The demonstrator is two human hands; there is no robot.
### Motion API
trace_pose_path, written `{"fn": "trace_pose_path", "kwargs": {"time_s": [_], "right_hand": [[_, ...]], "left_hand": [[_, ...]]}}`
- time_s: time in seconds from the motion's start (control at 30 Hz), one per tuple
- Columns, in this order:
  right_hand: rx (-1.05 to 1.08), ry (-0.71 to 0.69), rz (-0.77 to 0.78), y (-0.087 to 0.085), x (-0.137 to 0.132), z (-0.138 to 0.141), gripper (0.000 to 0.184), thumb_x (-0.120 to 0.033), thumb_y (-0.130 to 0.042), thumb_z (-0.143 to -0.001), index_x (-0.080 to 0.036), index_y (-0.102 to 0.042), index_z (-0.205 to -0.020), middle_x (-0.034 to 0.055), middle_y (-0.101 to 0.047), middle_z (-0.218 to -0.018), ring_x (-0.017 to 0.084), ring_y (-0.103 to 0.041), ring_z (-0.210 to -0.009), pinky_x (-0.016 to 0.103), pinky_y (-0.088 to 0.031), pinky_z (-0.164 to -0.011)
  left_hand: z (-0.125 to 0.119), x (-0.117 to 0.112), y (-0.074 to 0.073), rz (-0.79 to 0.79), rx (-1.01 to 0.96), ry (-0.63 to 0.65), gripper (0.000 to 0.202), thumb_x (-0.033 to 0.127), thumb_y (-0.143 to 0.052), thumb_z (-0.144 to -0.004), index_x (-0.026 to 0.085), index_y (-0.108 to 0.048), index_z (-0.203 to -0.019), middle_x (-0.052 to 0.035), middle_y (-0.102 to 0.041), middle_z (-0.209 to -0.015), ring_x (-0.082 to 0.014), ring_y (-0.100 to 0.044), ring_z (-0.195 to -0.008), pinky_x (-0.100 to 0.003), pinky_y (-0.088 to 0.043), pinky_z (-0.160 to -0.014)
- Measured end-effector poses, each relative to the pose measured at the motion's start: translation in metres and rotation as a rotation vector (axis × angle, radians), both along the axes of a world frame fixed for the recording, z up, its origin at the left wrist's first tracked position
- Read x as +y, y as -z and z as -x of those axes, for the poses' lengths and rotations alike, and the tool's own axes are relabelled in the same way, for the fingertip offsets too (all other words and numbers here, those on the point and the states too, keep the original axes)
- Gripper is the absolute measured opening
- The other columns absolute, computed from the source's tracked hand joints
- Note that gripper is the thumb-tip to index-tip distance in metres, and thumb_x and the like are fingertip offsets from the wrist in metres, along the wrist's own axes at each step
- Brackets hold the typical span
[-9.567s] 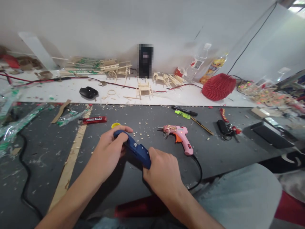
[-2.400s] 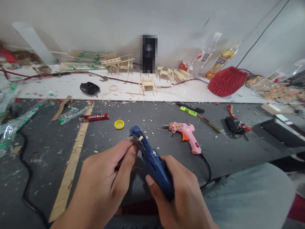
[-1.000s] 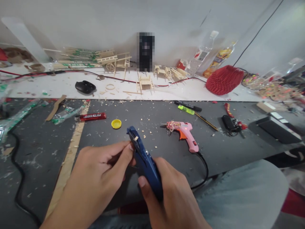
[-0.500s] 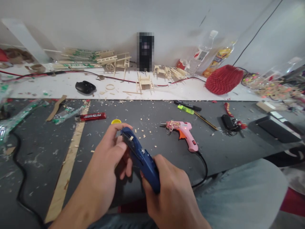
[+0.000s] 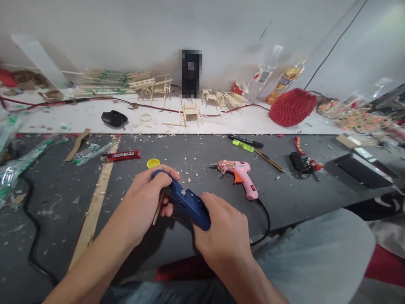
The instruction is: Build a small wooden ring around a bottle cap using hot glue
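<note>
My right hand (image 5: 224,228) is wrapped round the handle end of a blue hand cutter (image 5: 193,207), held above the desk and pointing up to the left. At the tool's far end my left hand (image 5: 150,190) is closed, with the thumb pressed on the cutter's head. A thin wooden stick (image 5: 156,213) pokes out below the left fingers; its upper end is hidden by the hand and the tool. Just beyond the left fingers lies a yellow ring-shaped cap (image 5: 153,163). Small wooden chips (image 5: 186,179) are scattered on the desk past the cutter.
A pink glue gun (image 5: 238,171) lies to the right, its cord trailing toward me. Behind it are a green highlighter (image 5: 243,146), a black marker and a pencil. A red tube (image 5: 123,156) lies left. Miniature wooden furniture (image 5: 190,111) stands along the white ledge.
My left thumb has moved onto the cutter's head, and the wooden stick now shows below my left fingers. The cutter has shifted slightly and lies flatter. The view has moved a little.
</note>
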State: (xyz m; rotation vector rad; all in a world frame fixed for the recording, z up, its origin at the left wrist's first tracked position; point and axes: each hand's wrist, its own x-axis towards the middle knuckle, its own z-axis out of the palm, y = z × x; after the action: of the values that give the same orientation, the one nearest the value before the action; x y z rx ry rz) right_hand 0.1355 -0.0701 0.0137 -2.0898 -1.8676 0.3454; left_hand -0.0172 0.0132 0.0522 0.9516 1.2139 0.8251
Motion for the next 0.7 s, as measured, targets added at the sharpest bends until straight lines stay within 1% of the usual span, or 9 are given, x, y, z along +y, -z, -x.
{"fn": "trace_pose_path", "kwargs": {"time_s": [0.1,0.23,0.33,0.4,0.5,0.57,0.6,0.63,0.7], "right_hand": [[-0.008,-0.017,0.044,-0.001,0.005,-0.001,0.011,-0.017,-0.068,-0.078,-0.025,-0.064,-0.084,-0.0017,-0.076,-0.081,0.021,-0.070,-0.072,0.031,-0.025,-0.062],[-0.061,0.011,0.102,0.004,0.013,0.000,0.011,-0.016,-0.070,-0.078,-0.024,-0.064,-0.076,-0.0011,-0.078,-0.074,0.020,-0.069,-0.066,0.031,-0.020,-0.058],[-0.122,0.042,0.121,0.005,0.016,0.000,0.012,-0.014,-0.070,-0.078,-0.024,-0.066,-0.075,-0.0010,-0.079,-0.074,0.022,-0.071,-0.065,0.032,-0.017,-0.058],[-0.167,0.052,0.119,0.001,0.015,-0.003,0.012,-0.013,-0.070,-0.079,-0.025,-0.068,-0.078,-0.0016,-0.080,-0.076,0.022,-0.072,-0.067,0.032,-0.016,-0.058],[-0.241,0.064,0.106,-0.010,0.011,-0.011,0.011,-0.015,-0.072,-0.083,-0.025,-0.070,-0.082,-0.0008,-0.081,-0.079,0.023,-0.073,-0.067,0.034,-0.015,-0.059],[-0.294,0.072,0.092,-0.017,0.009,-0.019,0.010,-0.016,-0.074,-0.084,-0.025,-0.070,-0.084,0.0012,-0.080,-0.081,0.025,-0.073,-0.070,0.035,-0.017,-0.060],[-0.320,0.074,0.083,-0.020,0.008,-0.023,0.009,-0.016,-0.074,-0.085,-0.024,-0.070,-0.086,0.0026,-0.080,-0.082,0.026,-0.074,-0.073,0.035,-0.021,-0.061],[-0.342,0.073,0.073,-0.021,0.008,-0.028,0.009,-0.017,-0.075,-0.086,-0.024,-0.070,-0.087,0.0041,-0.079,-0.083,0.028,-0.075,-0.077,0.035,-0.025,-0.063],[-0.375,0.061,0.057,-0.022,0.007,-0.037,0.008,-0.019,-0.077,-0.087,-0.023,-0.070,-0.090,0.0079,-0.079,-0.089,0.032,-0.075,-0.089,0.037,-0.036,-0.071]], "left_hand": [[-0.001,0.001,0.001,0.039,0.017,-0.064,0.018,0.033,-0.063,-0.065,0.022,-0.066,-0.079,0.0077,-0.047,-0.047,-0.0107,-0.045,-0.035,-0.019,-0.032,-0.035],[-0.005,0.002,0.005,0.067,0.012,-0.117,0.024,0.035,-0.064,-0.059,0.020,-0.068,-0.077,0.0093,-0.042,-0.049,-0.0064,-0.037,-0.039,-0.016,-0.027,-0.037],[-0.007,0.004,0.007,0.082,-0.008,-0.135,0.024,0.033,-0.064,-0.054,0.019,-0.067,-0.074,0.0089,-0.042,-0.054,-0.0054,-0.033,-0.044,-0.014,-0.024,-0.036],[-0.008,0.005,0.009,0.103,-0.022,-0.123,0.024,0.032,-0.064,-0.055,0.019,-0.067,-0.075,0.0089,-0.041,-0.054,-0.0054,-0.031,-0.045,-0.014,-0.022,-0.036],[-0.009,0.009,0.014,0.155,-0.033,-0.074,0.018,0.024,-0.065,-0.065,0.017,-0.069,-0.081,0.0097,-0.040,-0.050,-0.0050,-0.028,-0.042,-0.014,-0.019,-0.036],[-0.010,0.012,0.019,0.184,-0.034,-0.050,0.008,0.019,-0.068,-0.080,0.017,-0.069,-0.088,0.0106,-0.042,-0.052,-0.0045,-0.027,-0.040,-0.015,-0.017,-0.037],[-0.011,0.014,0.021,0.190,-0.035,-0.047,0.004,0.019,-0.069,-0.089,0.017,-0.068,-0.092,0.0113,-0.042,-0.055,-0.0043,-0.026,-0.040,-0.015,-0.017,-0.037],[-0.012,0.015,0.023,0.191,-0.039,-0.051,0.005,0.021,-0.069,-0.097,0.017,-0.067,-0.095,0.0120,-0.042,-0.057,-0.0042,-0.026,-0.040,-0.016,-0.017,-0.037],[-0.012,0.017,0.025,0.180,-0.051,-0.071,0.012,0.027,-0.067,-0.105,0.018,-0.064,-0.098,0.0128,-0.040,-0.061,-0.0046,-0.025,-0.040,-0.017,-0.019,-0.037]]}}
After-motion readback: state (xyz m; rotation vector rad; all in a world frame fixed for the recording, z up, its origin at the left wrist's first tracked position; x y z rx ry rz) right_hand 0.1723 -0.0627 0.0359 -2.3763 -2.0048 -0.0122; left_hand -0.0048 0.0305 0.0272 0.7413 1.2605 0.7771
